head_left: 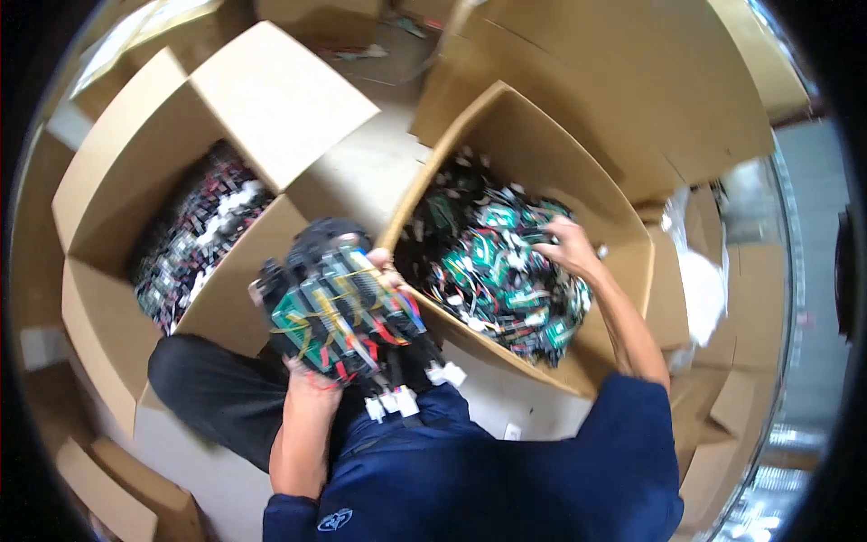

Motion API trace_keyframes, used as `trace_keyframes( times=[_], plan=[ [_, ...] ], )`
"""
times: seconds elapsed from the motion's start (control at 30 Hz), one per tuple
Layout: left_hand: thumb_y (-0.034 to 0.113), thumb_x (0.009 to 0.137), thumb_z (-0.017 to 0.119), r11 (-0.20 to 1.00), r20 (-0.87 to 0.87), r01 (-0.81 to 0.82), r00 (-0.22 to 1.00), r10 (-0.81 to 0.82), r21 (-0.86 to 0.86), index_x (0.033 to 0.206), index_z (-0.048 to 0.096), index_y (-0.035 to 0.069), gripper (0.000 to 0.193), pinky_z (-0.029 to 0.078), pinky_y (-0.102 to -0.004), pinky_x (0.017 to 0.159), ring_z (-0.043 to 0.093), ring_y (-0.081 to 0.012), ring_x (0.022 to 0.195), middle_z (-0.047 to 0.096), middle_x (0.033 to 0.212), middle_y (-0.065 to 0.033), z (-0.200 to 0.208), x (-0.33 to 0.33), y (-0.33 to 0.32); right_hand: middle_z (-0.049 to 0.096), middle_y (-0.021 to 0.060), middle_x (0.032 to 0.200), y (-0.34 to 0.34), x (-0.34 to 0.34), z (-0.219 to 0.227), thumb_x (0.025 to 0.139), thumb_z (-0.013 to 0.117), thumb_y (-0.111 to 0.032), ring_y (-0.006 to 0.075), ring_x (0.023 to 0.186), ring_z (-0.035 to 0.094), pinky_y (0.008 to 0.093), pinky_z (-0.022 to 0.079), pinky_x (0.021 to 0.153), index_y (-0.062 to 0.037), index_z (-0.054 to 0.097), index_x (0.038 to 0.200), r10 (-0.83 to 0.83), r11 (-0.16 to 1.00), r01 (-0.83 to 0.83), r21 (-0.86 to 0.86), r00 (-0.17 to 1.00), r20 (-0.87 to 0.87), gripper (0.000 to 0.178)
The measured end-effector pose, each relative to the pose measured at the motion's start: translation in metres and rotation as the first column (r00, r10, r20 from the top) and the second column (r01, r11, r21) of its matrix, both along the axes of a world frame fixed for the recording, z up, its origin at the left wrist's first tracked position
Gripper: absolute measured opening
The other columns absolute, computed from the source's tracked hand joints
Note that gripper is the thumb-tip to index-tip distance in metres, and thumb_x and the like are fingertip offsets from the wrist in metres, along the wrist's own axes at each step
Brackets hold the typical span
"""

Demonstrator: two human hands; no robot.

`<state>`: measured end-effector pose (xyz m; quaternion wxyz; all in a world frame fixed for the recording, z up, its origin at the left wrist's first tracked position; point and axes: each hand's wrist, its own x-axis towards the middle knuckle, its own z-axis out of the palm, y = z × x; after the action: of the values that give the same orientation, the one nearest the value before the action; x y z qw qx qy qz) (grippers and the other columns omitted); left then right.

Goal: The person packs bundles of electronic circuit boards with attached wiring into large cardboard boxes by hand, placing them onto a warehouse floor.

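Note:
A thick bundle of circuit boards [330, 307] is in my left hand [312, 375], whose fingers wrap round it from below and partly disappear behind it. Green and grey boards, yellow, red and blue wires and white plugs [397, 402] hang from the bundle in front of my lap. My right hand [571, 246] reaches into the open cardboard box [623, 237] on the right. Its fingers are bent and apart over a loose heap of wired green circuit boards [488, 257], with nothing visibly gripped between them.
On the left, another open cardboard box [95, 212] holds many wired boards [203, 235] with white plugs. Tall cardboard [614, 81] stands behind the right box. White plastic bags [703, 285] lie at the right, and my bent leg [212, 384] is beside the left box.

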<state>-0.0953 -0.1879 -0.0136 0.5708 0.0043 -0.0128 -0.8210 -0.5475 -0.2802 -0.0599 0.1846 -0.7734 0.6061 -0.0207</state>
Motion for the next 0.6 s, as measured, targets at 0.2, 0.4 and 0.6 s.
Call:
trace_keyframes(
  times=[0.2, 0.4, 0.6],
  plan=[
    [0.081, 0.087, 0.053, 1.0, -0.031, 0.025, 0.999, -0.025, 0.01, 0.15, 0.042, 0.004, 0.1, 0.044, -0.063, 0.11, 0.052, -0.0469, 0.132, 0.051, 0.143, -0.03, 0.024, -0.019, -0.016, 0.073, 0.0067, 0.088, 0.037, 0.163, 0.166, 0.089, 0.077, -0.01, 0.0114, 0.075, 0.07, 0.0263, 0.057, 0.068, -0.0002, 0.067, 0.111, -0.178, 0.961, 0.274, -0.039, 0.719, 0.672, 0.026],
    [0.07, 0.095, 0.053, 0.982, -0.026, -0.062, 0.997, 0.067, 0.178, 0.136, 0.057, 0.001, 0.08, 0.057, -0.0478, 0.098, 0.07, -0.0299, 0.109, 0.069, 0.124, -0.0167, 0.035, -0.001, -0.002, 0.068, 0.0156, 0.123, 0.06, 0.264, 0.163, 0.098, 0.071, -0.038, 0.0205, 0.114, 0.063, 0.0344, 0.05, 0.101, 0.0063, 0.055, 0.138, 0.033, 0.998, -0.057, 0.0, 0.583, 0.812, 0.062],
    [0.072, 0.097, 0.045, 0.991, 0.062, -0.08, 0.995, 0.073, 0.111, 0.138, 0.056, 0.003, 0.082, 0.057, -0.0485, 0.1, 0.069, -0.0303, 0.113, 0.067, 0.13, -0.0168, 0.047, 0.033, 0.024, 0.045, 0.0234, 0.152, 0.103, 0.301, 0.14, 0.101, 0.066, -0.027, 0.0279, 0.14, 0.045, 0.0377, 0.033, 0.118, 0.0112, 0.023, 0.156, 0.139, 0.977, -0.21, -0.034, 0.508, 0.85, 0.08]
  ],
)
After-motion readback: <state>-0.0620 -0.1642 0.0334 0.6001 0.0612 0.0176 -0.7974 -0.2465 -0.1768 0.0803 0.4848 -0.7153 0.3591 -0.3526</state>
